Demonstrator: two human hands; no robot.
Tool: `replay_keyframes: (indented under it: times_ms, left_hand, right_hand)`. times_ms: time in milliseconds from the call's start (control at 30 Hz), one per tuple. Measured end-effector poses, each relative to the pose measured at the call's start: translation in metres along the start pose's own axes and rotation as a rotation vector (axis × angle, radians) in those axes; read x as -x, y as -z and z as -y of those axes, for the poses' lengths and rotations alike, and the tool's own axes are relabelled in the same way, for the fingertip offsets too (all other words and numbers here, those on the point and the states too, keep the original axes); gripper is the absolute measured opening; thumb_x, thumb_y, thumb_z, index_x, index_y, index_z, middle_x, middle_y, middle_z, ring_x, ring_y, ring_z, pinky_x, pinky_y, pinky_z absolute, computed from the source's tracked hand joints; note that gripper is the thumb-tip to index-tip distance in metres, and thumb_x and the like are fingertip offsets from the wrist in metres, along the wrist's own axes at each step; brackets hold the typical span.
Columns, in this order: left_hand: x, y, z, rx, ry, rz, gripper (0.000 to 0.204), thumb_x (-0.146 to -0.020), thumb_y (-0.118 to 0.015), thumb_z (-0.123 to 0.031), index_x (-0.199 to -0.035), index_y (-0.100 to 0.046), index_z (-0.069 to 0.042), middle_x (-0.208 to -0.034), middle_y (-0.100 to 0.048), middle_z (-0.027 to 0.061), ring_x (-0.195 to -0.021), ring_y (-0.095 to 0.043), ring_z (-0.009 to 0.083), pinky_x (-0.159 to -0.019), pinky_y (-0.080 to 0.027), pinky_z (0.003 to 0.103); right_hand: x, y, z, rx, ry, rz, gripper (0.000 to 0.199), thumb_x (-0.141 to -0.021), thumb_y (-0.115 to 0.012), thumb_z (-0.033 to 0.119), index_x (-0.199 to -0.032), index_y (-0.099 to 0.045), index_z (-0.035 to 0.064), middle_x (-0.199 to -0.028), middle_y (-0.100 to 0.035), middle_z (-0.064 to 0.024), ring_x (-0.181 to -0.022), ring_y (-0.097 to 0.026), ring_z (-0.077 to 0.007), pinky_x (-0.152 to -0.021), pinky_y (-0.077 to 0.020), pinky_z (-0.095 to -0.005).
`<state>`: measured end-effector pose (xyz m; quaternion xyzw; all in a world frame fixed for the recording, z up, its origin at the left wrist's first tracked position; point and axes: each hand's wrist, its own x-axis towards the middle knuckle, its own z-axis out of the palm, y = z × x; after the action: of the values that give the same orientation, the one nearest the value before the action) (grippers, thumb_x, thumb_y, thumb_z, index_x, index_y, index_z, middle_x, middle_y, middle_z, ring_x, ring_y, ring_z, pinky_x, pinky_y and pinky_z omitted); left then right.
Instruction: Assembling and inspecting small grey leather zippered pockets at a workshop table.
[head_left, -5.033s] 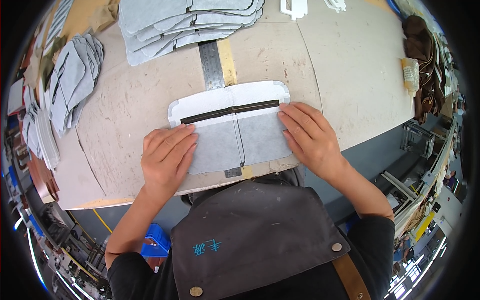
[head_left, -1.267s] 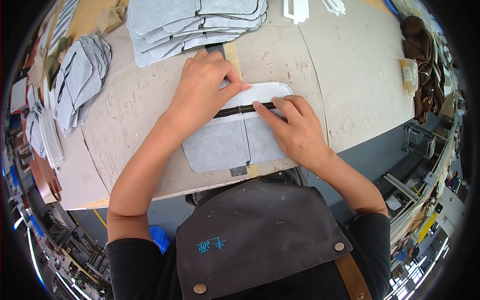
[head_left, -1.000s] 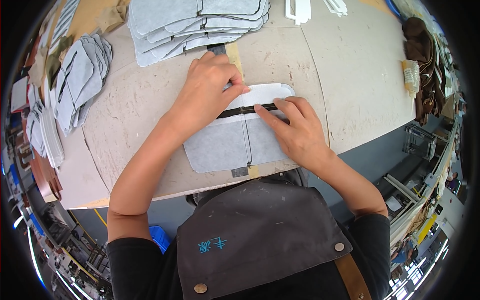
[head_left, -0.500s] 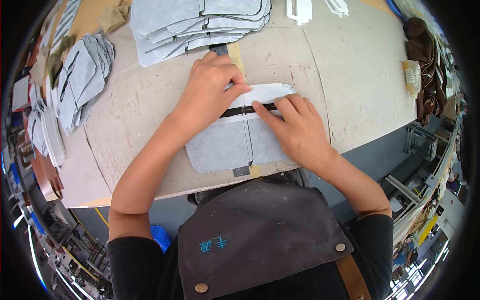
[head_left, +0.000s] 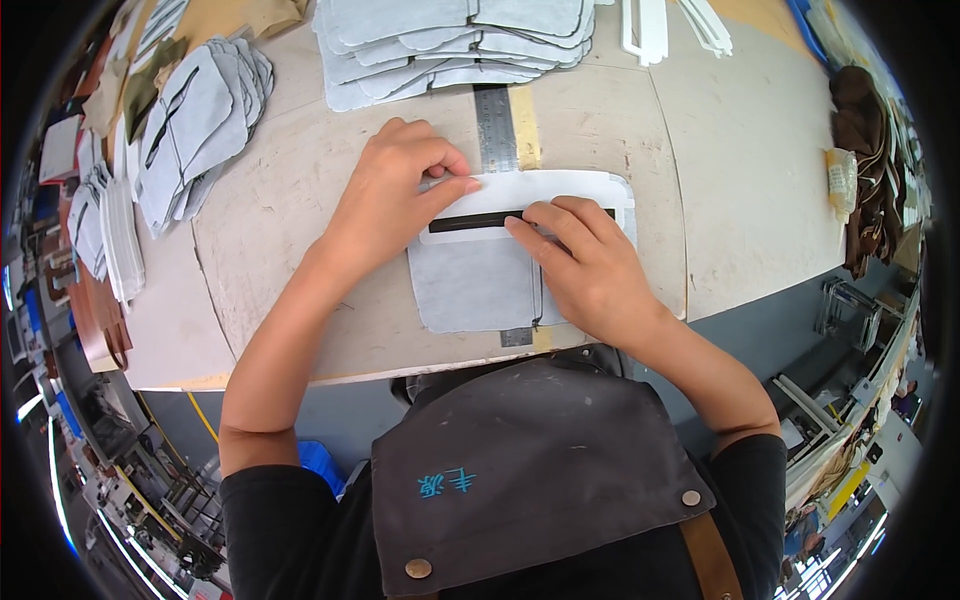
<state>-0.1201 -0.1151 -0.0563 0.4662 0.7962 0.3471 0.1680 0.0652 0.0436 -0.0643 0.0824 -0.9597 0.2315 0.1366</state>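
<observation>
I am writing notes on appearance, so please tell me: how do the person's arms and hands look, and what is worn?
Both the left hand and right hand are bare: no gloves, rings or watch visible. Forearms are uncovered; short black sleeves end near the elbows. A dark grey apron covers the chest.

Bright, even light falls from overhead onto the pale worktable [head_left: 300, 220], and the shadows under the left hand [head_left: 395, 195] and right hand [head_left: 590, 265] are short and soft, with no harsh glare on the tabletop. Around the table's middle everything is sharp, without motion blur. Away from it, the fisheye bends the table's edges into curves, the floor area below the table goes dimmer and smeared, and a black ring closes the frame.
</observation>
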Motion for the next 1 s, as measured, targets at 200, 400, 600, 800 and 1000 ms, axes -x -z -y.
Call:
replay_keyframes:
  times_ms: [200, 400, 600, 800, 1000]
  left_hand:
    - [-0.005, -0.005, 0.003, 0.024, -0.042, -0.011, 0.013, -0.079, -0.077, -0.008, -0.079, -0.066, -0.001, -0.076, -0.059, 0.0055, -0.078, -0.053, 0.0196, -0.066, -0.047, 0.031]
    - [-0.006, -0.006, 0.005, 0.004, -0.068, -0.02, 0.015, -0.078, -0.078, -0.007, -0.075, -0.065, 0.0, -0.073, -0.058, 0.0057, -0.075, -0.051, 0.0204, -0.064, -0.045, 0.032]
    - [-0.007, -0.008, 0.006, -0.015, -0.101, -0.041, 0.016, -0.077, -0.078, -0.008, -0.074, -0.065, -0.001, -0.071, -0.056, 0.0056, -0.074, -0.05, 0.0212, -0.065, -0.044, 0.032]
    - [-0.003, -0.013, 0.011, 0.003, -0.146, -0.096, 0.016, -0.075, -0.079, -0.008, -0.073, -0.064, -0.003, -0.074, -0.058, 0.006, -0.076, -0.051, 0.0238, -0.068, -0.044, 0.035]
    - [0.019, -0.022, -0.001, -0.005, -0.188, -0.223, 0.014, -0.072, -0.078, -0.004, -0.083, -0.069, -0.003, -0.086, -0.06, 0.0064, -0.082, -0.054, 0.0251, -0.073, -0.047, 0.036]
  right_hand:
    - [-0.004, -0.007, 0.001, 0.02, 0.009, -0.007, 0.041, -0.072, -0.062, 0.0, -0.113, -0.067, 0.0006, -0.116, -0.056, -0.0086, -0.104, -0.053, -0.0269, -0.086, -0.0495, -0.0376]
    - [-0.005, -0.007, 0.003, 0.005, -0.01, 0.003, 0.041, -0.071, -0.062, -0.001, -0.112, -0.068, 0.0004, -0.117, -0.056, -0.0085, -0.103, -0.054, -0.0267, -0.086, -0.0495, -0.0369]
    - [-0.006, -0.007, 0.002, 0.0, -0.018, 0.006, 0.047, -0.072, -0.062, -0.002, -0.119, -0.064, 0.0017, -0.117, -0.056, -0.0083, -0.102, -0.054, -0.0267, -0.086, -0.0486, -0.0373]
    - [-0.014, -0.006, 0.004, 0.073, 0.013, 0.085, 0.052, -0.074, -0.06, -0.001, -0.125, -0.061, 0.0032, -0.117, -0.055, -0.0077, -0.099, -0.052, -0.0248, -0.084, -0.0454, -0.036]
    - [-0.012, -0.009, 0.007, 0.139, 0.0, 0.057, 0.048, -0.076, -0.059, 0.001, -0.124, -0.062, 0.004, -0.123, -0.053, -0.0084, -0.107, -0.051, -0.0258, -0.088, -0.0446, -0.0351]
